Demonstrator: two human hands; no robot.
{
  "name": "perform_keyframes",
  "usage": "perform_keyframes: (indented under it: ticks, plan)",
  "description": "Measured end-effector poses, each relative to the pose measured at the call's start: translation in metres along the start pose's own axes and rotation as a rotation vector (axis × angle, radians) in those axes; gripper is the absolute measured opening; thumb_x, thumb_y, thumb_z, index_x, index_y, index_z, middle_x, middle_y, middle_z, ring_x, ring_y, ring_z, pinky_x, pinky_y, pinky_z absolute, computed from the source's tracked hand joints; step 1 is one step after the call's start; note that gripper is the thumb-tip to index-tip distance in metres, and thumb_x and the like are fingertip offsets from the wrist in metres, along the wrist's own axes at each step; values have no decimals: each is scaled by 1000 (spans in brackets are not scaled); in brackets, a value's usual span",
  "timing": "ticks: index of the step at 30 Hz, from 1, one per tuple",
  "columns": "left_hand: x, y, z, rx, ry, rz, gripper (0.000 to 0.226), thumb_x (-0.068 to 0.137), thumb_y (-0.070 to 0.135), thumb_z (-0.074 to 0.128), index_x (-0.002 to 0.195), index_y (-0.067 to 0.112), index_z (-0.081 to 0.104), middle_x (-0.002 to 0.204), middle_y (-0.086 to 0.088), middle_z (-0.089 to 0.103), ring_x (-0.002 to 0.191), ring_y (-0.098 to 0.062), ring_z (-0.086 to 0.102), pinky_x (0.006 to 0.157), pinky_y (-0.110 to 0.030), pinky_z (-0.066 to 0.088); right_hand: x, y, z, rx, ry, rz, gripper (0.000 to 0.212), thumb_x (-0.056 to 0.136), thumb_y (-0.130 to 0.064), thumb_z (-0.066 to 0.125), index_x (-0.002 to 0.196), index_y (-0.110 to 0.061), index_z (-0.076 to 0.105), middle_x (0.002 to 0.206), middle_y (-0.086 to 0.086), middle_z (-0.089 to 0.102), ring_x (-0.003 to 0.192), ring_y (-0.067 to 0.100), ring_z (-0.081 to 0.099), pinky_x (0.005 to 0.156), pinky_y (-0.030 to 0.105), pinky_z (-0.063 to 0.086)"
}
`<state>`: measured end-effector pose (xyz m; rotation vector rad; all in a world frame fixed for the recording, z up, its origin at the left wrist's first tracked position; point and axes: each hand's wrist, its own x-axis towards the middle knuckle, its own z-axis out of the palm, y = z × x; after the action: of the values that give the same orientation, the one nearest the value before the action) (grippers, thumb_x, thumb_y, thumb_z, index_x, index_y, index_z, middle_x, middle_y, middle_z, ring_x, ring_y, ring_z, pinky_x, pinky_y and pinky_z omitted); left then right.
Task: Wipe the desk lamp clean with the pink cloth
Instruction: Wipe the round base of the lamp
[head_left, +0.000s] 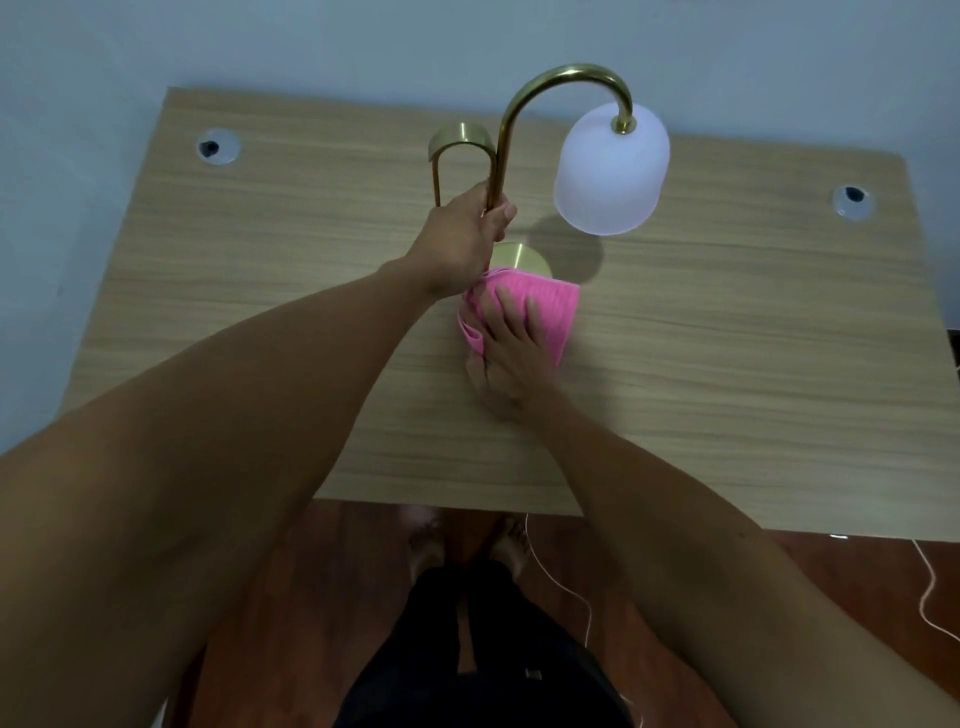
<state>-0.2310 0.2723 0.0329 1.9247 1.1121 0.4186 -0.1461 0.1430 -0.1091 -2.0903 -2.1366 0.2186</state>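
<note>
Both busy: my left hand (470, 228) grips the upright stem (498, 166) of the curved brass desk lamp (610, 166); nearer, my flat right hand (511, 345) presses the pink ribbed cloth (553, 306) onto its round base (522, 257).

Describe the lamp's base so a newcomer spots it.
On the wooden desk, follow the curved brass stem down past the left hand. The base is the round brass disc there, partly under the pink cloth; the brass piece behind it is arched.

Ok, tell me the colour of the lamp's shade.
Frosted white shade, seen in the head view, hanging from the brass arm.
</note>
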Motion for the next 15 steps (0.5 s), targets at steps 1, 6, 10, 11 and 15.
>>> perform_keyframes:
  ticks: [1,6,10,11,15]
  plan:
    - [0,0,0,8,0,3,21,105,38,44,107,21,56,100,1,70,88,-8,63,68,-14,41,3,-1,-3,-31,-4,-6,69,93,-39,42,158,-17,45,169,11,36,157,39,29,125,66,17]
    - [-2,1,-1,34,-11,8,22,106,40,42,108,22,55,100,1,70,85,-1,61,68,-15,41,4,-1,-19,-78,-39,-58,66,94,-38,42,154,-12,50,167,10,39,152,37,37,125,60,24]
    - [-2,2,-2,23,-24,7,21,106,39,42,108,22,55,102,0,71,90,-8,64,70,-18,44,1,34,-25,-62,-130,-262,64,92,-34,41,148,-7,57,159,17,49,148,41,44,124,59,30]
    - [-2,3,-2,23,-26,7,21,106,38,42,108,22,55,102,0,70,90,-8,64,70,-16,43,-1,43,-24,-57,-124,-298,63,92,-33,42,147,-6,59,159,18,50,148,41,44,126,56,28]
    - [0,3,-2,33,-14,3,17,106,38,43,106,24,53,101,2,70,84,1,61,65,-7,39,-15,70,-35,22,-71,-327,60,90,-26,43,138,2,65,152,25,54,143,42,50,130,44,24]
